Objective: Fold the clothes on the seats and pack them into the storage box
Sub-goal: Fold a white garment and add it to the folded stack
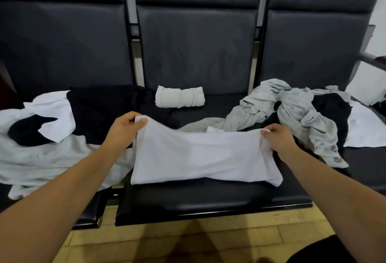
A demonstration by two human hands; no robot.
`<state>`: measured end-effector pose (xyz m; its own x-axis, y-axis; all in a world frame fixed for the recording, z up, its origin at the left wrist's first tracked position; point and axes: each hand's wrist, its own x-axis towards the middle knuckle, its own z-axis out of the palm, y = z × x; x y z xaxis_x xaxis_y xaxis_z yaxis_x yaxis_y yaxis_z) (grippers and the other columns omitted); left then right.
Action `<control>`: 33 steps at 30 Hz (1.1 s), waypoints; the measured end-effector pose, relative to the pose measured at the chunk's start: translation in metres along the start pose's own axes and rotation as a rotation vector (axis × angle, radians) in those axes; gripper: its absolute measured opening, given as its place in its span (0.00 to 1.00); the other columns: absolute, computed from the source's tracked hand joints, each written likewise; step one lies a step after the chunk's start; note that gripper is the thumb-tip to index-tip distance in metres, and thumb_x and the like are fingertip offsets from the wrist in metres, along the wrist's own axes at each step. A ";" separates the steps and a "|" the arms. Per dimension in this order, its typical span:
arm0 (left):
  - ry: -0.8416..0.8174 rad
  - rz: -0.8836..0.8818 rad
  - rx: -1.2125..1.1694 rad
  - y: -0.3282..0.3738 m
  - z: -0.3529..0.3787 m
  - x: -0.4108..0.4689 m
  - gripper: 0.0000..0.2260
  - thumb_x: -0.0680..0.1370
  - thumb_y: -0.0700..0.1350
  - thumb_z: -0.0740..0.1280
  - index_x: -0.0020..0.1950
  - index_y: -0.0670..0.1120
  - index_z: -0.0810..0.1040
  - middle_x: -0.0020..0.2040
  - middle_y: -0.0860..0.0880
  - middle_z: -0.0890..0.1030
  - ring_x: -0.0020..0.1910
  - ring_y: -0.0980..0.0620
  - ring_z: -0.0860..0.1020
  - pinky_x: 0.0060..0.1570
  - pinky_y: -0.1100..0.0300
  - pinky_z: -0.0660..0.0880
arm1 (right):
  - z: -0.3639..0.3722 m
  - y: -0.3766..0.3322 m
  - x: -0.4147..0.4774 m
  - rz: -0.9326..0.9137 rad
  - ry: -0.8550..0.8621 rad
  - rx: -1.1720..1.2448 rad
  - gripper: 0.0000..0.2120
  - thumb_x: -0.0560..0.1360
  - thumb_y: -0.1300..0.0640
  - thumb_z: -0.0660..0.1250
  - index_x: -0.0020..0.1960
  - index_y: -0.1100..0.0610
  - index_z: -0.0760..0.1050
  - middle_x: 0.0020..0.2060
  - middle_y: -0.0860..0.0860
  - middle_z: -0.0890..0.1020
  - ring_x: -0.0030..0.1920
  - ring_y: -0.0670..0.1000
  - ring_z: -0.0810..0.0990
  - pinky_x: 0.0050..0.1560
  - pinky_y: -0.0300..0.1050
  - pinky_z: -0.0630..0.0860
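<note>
1. Crumpled white, black and pale grey soft garments [50, 108] are lying heaped on the left seat, apparently awaiting folding.
2. The left hand [125, 129] is pinching the far left corner of the white, limp cotton-like garment [198, 156].
3. It is lying half-folded across the black padded middle seat [208, 200], likely pulled taut for a square fold; a rolled pale grey bundle [179, 96] is sitting behind.
4. The right hand [277, 137] is pinching the opposite corner.
5. A wrinkled grey garment tangle [292, 112] is sprawling rightward; no storage box is showing.
</note>
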<state>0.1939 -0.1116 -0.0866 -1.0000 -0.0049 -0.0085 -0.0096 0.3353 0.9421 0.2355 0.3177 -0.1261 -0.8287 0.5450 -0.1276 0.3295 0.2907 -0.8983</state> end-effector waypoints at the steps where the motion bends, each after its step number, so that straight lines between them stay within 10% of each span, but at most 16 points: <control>1: 0.026 0.022 -0.019 0.001 0.003 0.004 0.05 0.81 0.47 0.67 0.51 0.47 0.81 0.42 0.48 0.82 0.37 0.52 0.78 0.39 0.57 0.75 | 0.003 0.001 0.000 -0.042 0.027 -0.057 0.09 0.79 0.62 0.67 0.40 0.56 0.75 0.35 0.52 0.77 0.36 0.51 0.73 0.35 0.43 0.69; 8: 0.101 -0.048 0.370 -0.029 0.020 0.019 0.07 0.82 0.48 0.63 0.53 0.45 0.75 0.41 0.49 0.78 0.39 0.50 0.77 0.34 0.63 0.69 | 0.018 0.005 0.000 -0.129 0.072 -0.336 0.05 0.81 0.60 0.62 0.48 0.58 0.75 0.39 0.53 0.78 0.41 0.54 0.76 0.33 0.43 0.68; 14: 0.046 -0.212 0.489 -0.027 0.018 0.014 0.27 0.77 0.56 0.70 0.64 0.38 0.68 0.54 0.42 0.78 0.50 0.45 0.78 0.41 0.56 0.71 | 0.047 -0.011 -0.022 -0.388 0.135 -0.828 0.16 0.76 0.64 0.63 0.64 0.64 0.72 0.60 0.64 0.72 0.59 0.66 0.72 0.59 0.58 0.70; 18: -0.074 -0.428 0.546 -0.027 0.013 -0.002 0.40 0.74 0.64 0.69 0.71 0.34 0.64 0.51 0.39 0.80 0.51 0.41 0.80 0.44 0.52 0.77 | 0.079 -0.033 -0.078 -0.692 -0.188 -0.689 0.12 0.78 0.56 0.65 0.57 0.63 0.76 0.54 0.60 0.75 0.53 0.62 0.76 0.56 0.55 0.74; 21: -0.112 -0.420 0.548 -0.022 0.014 -0.016 0.27 0.76 0.61 0.70 0.54 0.35 0.76 0.31 0.47 0.70 0.30 0.49 0.75 0.28 0.60 0.67 | 0.106 -0.032 -0.121 -0.840 -0.437 -0.760 0.26 0.78 0.40 0.57 0.63 0.58 0.76 0.60 0.57 0.75 0.59 0.60 0.76 0.62 0.54 0.73; 25: -0.150 -0.401 0.527 -0.019 0.016 -0.025 0.23 0.74 0.60 0.72 0.36 0.42 0.70 0.32 0.47 0.74 0.31 0.51 0.73 0.31 0.60 0.68 | 0.122 -0.022 -0.142 -0.840 -0.535 -0.907 0.24 0.81 0.41 0.62 0.71 0.53 0.74 0.76 0.60 0.64 0.75 0.61 0.64 0.75 0.52 0.60; 33: -0.191 -0.258 0.737 -0.008 0.019 -0.047 0.31 0.74 0.62 0.70 0.57 0.32 0.77 0.53 0.37 0.81 0.49 0.41 0.80 0.34 0.59 0.68 | 0.128 -0.019 -0.174 -1.114 -0.409 -0.788 0.09 0.77 0.54 0.72 0.43 0.60 0.84 0.52 0.58 0.79 0.46 0.59 0.79 0.44 0.49 0.79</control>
<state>0.2413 -0.0965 -0.0999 -0.9484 -0.0283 -0.3157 -0.1726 0.8814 0.4398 0.3158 0.1165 -0.1401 -0.8432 -0.4779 0.2463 -0.5217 0.8379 -0.1604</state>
